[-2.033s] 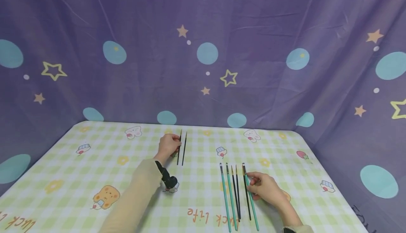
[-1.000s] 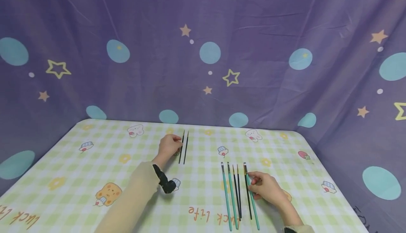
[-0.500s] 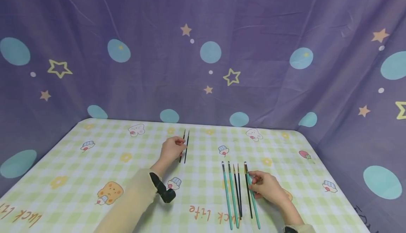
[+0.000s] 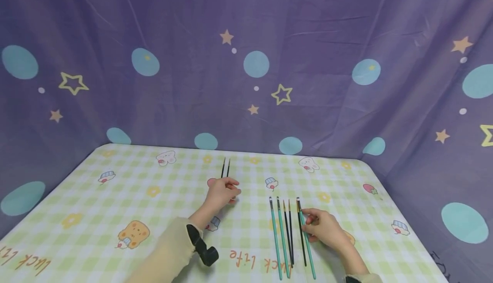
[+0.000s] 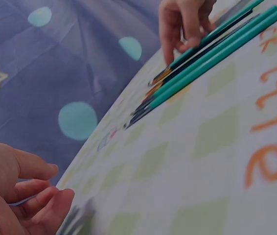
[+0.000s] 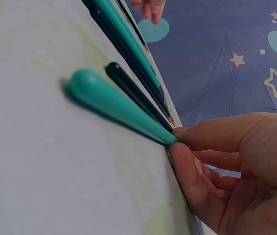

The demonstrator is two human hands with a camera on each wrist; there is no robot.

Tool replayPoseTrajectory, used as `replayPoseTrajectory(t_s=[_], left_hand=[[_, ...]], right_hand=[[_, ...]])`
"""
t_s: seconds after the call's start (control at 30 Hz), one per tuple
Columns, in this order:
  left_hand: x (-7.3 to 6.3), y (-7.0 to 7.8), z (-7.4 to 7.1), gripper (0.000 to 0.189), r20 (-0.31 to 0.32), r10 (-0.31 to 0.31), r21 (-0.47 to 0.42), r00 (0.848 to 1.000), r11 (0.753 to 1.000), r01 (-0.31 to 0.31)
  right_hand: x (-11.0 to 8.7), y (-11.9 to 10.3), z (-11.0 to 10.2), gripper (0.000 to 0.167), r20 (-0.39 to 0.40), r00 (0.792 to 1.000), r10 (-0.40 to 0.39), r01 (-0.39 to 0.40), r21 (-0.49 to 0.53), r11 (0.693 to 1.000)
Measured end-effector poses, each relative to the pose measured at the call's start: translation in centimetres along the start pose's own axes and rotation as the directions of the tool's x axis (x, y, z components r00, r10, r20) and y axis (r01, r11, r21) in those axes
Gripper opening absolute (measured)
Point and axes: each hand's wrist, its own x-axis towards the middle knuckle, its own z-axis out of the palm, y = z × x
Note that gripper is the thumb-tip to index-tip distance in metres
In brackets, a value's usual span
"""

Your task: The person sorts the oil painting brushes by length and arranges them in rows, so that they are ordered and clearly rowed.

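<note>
In the head view my left hand (image 4: 221, 194) hovers by two thin black paintbrushes (image 4: 223, 171) lying side by side, hiding their lower handles. Its fingers are relaxed, with nothing between them in the left wrist view. My right hand (image 4: 325, 229) pinches a teal paintbrush (image 4: 309, 251) between thumb and index finger, low at the table. Close along that brush's left side lies a black paintbrush (image 4: 302, 242). Further left are two more teal paintbrushes (image 4: 275, 236) and two slim black paintbrushes (image 4: 291, 244), roughly parallel, bristles pointing away from me.
A green-and-white checked cloth (image 4: 173, 214) with printed cartoons covers the table. Behind and at both sides hangs a purple curtain (image 4: 316, 107) with stars and blue dots. A black strap with a small device (image 4: 202, 246) sits on the left wrist.
My left hand has left the left-hand black brush, moving right and toward me across the pair's handles. The right hand keeps its pinch in the same place.
</note>
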Motion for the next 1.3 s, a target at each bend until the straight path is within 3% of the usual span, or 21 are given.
replayPoseTrajectory(t_s=[0.63,1.0,1.17,1.3], left_hand=[[-4.0,1.1,5.5,0.023,0.135,-0.016,-0.075,0.991,0.997,0.026],[-5.7,2.0,7.5,0.02,0.178,-0.027,-0.08,0.984,0.996,0.042],[-6.2,2.3,8.2,0.022,0.153,-0.058,-0.015,0.987,0.998,0.061],[-6.4,2.4,8.6,0.023,0.101,-0.042,0.073,0.994,0.997,0.035]], right_hand=[[-0.1,0.0,0.0,0.05,-0.008,1.0,0.01,-0.01,-0.002,1.0],[0.0,-0.1,0.0,0.05,-0.002,1.0,0.003,-0.003,-0.002,1.0],[0.0,-0.1,0.0,0.05,-0.001,1.0,0.003,-0.003,-0.002,1.0],[0.0,-0.1,0.0,0.05,0.0,1.0,0.002,-0.002,-0.003,1.0]])
